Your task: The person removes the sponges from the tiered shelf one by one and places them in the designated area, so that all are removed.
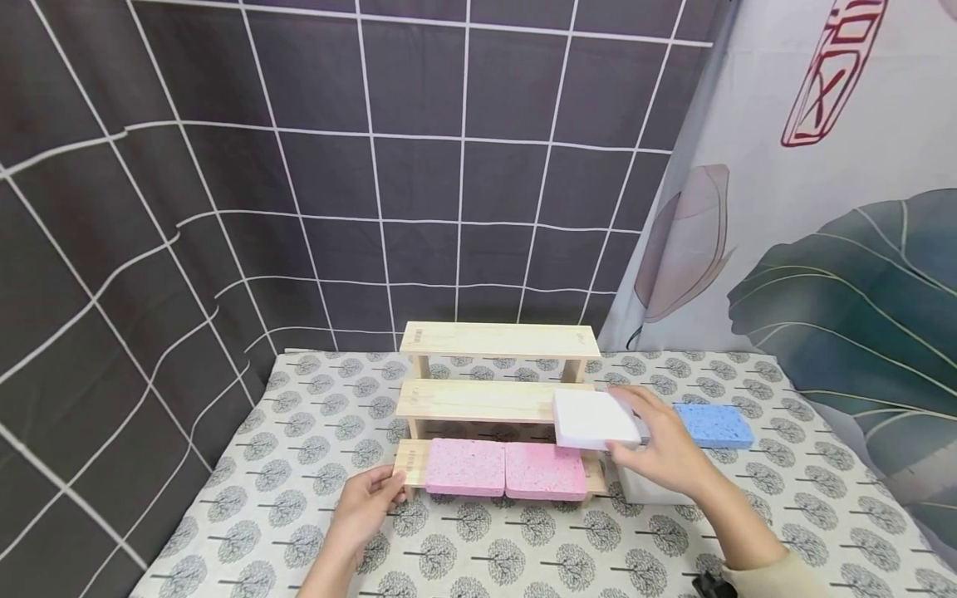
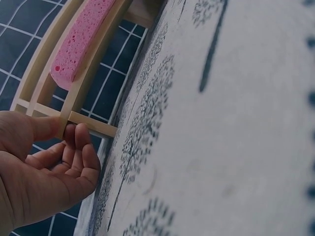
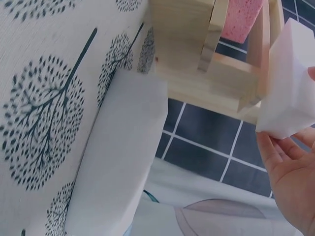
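Observation:
A three-tier wooden shelf [image 1: 478, 401] stands on the cloth-covered table. Two pink sponges [image 1: 465, 467] lie side by side on its lowest tier. My left hand [image 1: 366, 507] pinches the left end of that tier between thumb and fingers; the left wrist view shows this hand [image 2: 54, 167] at the wooden edge, beside a pink sponge [image 2: 81, 44]. In my right hand [image 1: 661, 444] is a white sponge block [image 1: 592, 418], held by its right side and overlapping the right end of the middle tier. The right wrist view shows the white block [image 3: 288, 83] close to the shelf's side.
A second white block [image 3: 120, 152] lies on the table right of the shelf, partly under my right hand in the head view. Behind it lies a blue sponge [image 1: 714, 425]. A dark checked curtain [image 1: 419, 174] hangs behind, and a printed curtain [image 1: 845, 249] at the right.

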Demonstrator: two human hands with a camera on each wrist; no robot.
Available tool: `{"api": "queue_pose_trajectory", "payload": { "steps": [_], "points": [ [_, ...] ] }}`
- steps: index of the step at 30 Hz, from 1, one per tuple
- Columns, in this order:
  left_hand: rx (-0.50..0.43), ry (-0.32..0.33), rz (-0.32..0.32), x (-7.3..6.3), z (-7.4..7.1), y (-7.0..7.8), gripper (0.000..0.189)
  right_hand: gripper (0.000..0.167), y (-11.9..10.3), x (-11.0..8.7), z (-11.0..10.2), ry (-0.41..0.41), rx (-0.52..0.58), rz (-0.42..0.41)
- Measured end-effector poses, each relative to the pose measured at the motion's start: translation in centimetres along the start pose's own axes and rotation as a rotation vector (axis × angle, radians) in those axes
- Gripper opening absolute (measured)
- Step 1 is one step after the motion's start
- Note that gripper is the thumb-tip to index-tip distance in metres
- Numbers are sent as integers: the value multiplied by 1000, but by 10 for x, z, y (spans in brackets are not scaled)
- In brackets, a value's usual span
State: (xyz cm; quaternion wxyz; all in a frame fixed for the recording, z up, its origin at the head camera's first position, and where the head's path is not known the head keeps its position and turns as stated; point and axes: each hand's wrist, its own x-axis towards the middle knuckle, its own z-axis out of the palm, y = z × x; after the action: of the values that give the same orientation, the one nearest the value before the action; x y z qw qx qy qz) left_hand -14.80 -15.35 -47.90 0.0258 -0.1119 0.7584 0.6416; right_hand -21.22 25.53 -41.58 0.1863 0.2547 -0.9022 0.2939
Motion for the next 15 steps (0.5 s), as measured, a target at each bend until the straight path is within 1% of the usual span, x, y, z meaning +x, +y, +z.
{"api": "queue_pose_trajectory", "payload": {
  "steps": [9, 15],
  "points": [
    [-2, -2, 9, -1, 0, 0, 36, 71, 10, -6, -7, 4, 12, -12],
    [10, 2, 1, -1, -1, 0, 37, 72, 14, -10, -14, 17, 2, -16]
  ]
}}
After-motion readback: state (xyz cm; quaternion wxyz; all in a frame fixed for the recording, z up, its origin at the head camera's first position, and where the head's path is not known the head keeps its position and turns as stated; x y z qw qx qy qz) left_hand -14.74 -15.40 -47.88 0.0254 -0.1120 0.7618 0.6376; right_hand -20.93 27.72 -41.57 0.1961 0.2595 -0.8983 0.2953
